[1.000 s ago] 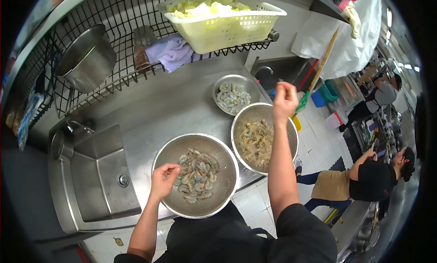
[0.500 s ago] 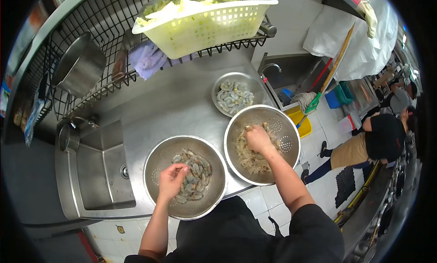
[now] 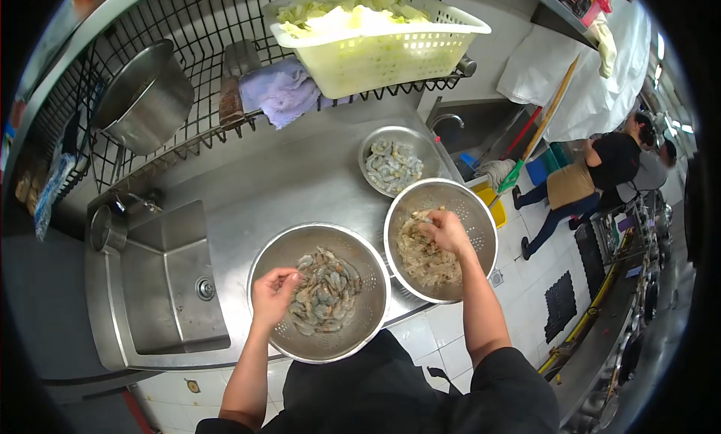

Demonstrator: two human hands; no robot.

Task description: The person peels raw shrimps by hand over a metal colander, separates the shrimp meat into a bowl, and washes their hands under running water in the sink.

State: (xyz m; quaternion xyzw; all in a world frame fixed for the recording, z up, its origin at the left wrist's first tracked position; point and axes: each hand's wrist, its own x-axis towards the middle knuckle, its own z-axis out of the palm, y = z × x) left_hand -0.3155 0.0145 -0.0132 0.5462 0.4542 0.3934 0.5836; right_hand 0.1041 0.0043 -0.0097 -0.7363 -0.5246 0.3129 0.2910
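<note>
My left hand (image 3: pixel 273 295) is over the left side of a steel colander (image 3: pixel 263 314) at the counter's front edge. Its thumb and fingertips are pinched together, and whatever they hold is too small to make out. In this colander lies a pile of grey shrimp (image 3: pixel 324 293). My right hand (image 3: pixel 448 232) hovers over a second perforated colander (image 3: pixel 477 216), its fingers curled and their contents hidden. Pale shrimp shells (image 3: pixel 424 261) heap under that hand. Behind it, a smaller steel bowl (image 3: pixel 366 145) holds peeled shrimp (image 3: pixel 393 167).
A sink (image 3: pixel 169 306) is set into the counter on the left. Overhead, a wire rack (image 3: pixel 206 17) carries a basket of chopped cabbage (image 3: pixel 383 62), a purple cloth (image 3: pixel 282 92) and a steel pot (image 3: pixel 146 103). Two people stand in the aisle; one wears a black top (image 3: pixel 617 162).
The view has shifted slightly. My right hand has risen a little from the shells, while my left stays pinched at the shrimp colander. The people in the aisle have changed position.
</note>
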